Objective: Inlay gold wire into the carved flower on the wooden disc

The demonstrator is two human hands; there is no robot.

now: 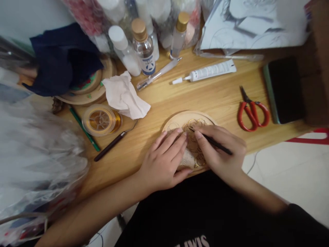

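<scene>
A round wooden disc [177, 120] lies at the table's front edge, with a drawn pattern and gold wire outlines [199, 122] on it. Fingers spread out, my left hand [166, 159] lies flat on the disc's left part and holds nothing. My right hand [222, 149] is closed around a thin black tool [218, 144], whose tip touches or nearly touches the gold outline near the disc's top. Part of the pattern is hidden beneath both hands. Left of the disc are a spool of gold wire [99, 120] and a dark-handled hook tool [110, 145].
Red-handled scissors [253, 115] and a phone [285, 91] lie at the right. Behind are a white glue tube [213, 71], a pen [159, 73] and bottles [144, 48]. Crumpled tissue [124, 94], a green pencil [83, 128] and plastic bags [38, 147] are at the left.
</scene>
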